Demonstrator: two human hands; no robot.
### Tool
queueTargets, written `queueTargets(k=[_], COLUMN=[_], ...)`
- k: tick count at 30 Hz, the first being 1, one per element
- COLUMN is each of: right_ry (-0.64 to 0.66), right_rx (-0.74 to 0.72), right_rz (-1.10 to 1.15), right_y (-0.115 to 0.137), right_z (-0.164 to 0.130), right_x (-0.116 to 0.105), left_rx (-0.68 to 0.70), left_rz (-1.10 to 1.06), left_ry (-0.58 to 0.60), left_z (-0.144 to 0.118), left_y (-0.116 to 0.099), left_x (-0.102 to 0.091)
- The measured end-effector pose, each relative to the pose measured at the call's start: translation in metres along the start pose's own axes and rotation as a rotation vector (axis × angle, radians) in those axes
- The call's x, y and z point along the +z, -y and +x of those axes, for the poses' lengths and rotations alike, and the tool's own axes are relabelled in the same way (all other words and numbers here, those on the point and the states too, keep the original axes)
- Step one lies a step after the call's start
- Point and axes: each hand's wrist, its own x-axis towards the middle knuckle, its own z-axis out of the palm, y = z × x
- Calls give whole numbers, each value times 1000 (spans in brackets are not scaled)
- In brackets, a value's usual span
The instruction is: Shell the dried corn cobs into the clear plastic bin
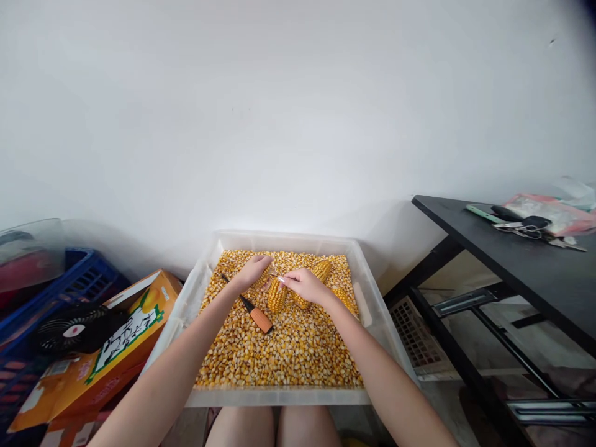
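A translucent white plastic bin point(372, 310) rests on my lap, filled with loose yellow corn kernels point(279, 354). My left hand point(251, 270) and my right hand point(305, 285) meet over the kernels near the back of the bin, both closed around one corn cob point(275, 297) that stands between them. Another cob point(321, 269) lies just behind my right hand, and a third point(343, 298) lies to its right. A screwdriver with an orange handle point(259, 318) lies on the kernels below my left wrist, untouched.
An orange cardboard box point(93, 366) and a small black fan point(69, 329) sit at the left, with a blue crate point(69, 282) behind them. A black table point(535, 273) with keys point(526, 226) and packets stands at the right. A white wall is ahead.
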Motion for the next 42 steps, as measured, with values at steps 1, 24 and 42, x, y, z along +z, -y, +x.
queueTargets(k=[1,24,42], right_ry=[-3,196,-15], right_rx=[-2,-1,-39], right_rz=[1,-52,-20], right_y=[0,-7,-2], right_z=[0,2,1], right_x=[2,9,4], left_rx=[8,343,80], left_rz=[9,435,29], left_ry=[0,302,82], left_z=[0,-15,-2], left_y=[-1,-11,0], left_x=[0,10,0])
